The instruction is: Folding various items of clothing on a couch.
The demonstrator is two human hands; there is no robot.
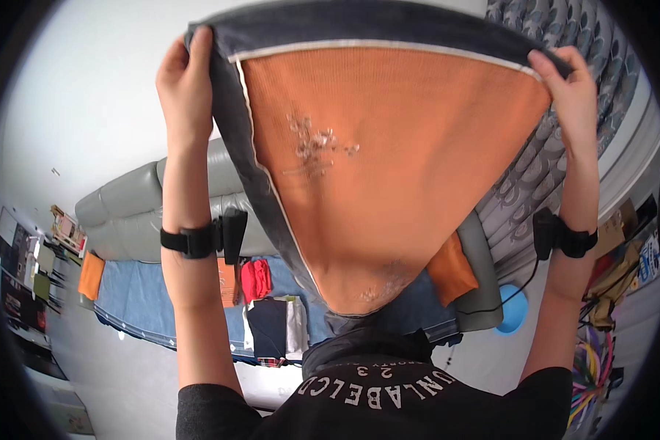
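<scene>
An orange cloth (396, 154) with dark grey borders, white piping and a pale floral pattern hangs spread between my raised hands. At its upper left corner, my left hand (190, 82) pinches the grey border between thumb and fingers. My right hand (569, 82) grips the border at the upper right. The cloth narrows downward towards my chest, and its lower end hangs in front of my black shirt. Each forearm wears a black strap with a small device on it.
Behind the cloth stands a grey leather sofa (124, 192) with a blue cover (137, 286). On it lie folded clothes (269, 327), a red cloth bundle (256, 279) and orange cushions (455, 269). A blue basin (511, 309) is on the floor beside patterned curtains (533, 165).
</scene>
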